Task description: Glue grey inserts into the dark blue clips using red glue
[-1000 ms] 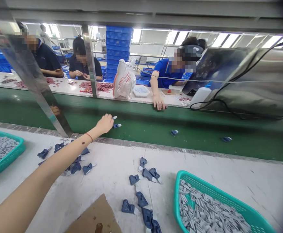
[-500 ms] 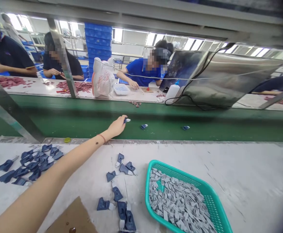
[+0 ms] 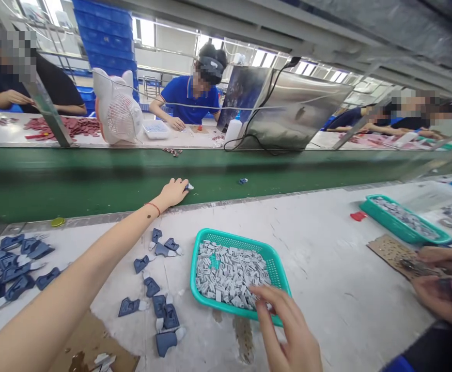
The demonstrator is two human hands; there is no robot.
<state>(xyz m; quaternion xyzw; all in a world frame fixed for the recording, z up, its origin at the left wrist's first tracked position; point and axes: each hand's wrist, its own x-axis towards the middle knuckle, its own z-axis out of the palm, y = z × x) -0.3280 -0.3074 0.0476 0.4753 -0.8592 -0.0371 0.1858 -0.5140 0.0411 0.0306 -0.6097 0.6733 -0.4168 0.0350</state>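
My left hand point(image 3: 174, 192) reaches over the green conveyor belt point(image 3: 144, 175), its fingers round a small dark blue and white part point(image 3: 189, 187). At the near edge of a green basket point(image 3: 195, 268) full of small grey pieces point(image 3: 226, 268), my right hand point(image 3: 287, 320) has thumb and fingers apart over the pieces; I see nothing held in it. Left of the basket, several dark blue parts with pale ends point(image 3: 166, 312) lie on the white table, and a larger pile point(image 3: 12, 268) lies farther left, partly behind my left forearm.
Another blue part point(image 3: 243, 181) lies on the belt. At the right, a co-worker's hands point(image 3: 442, 279) are over a cardboard piece point(image 3: 392, 256), near a second green basket point(image 3: 404, 219). A metal post point(image 3: 47, 111) and a white fan point(image 3: 119, 108) stand across the belt.
The view has swung right, bringing the co-worker's hands and second basket in. My right hand has come into view at the near basket. My left hand is still over the belt.
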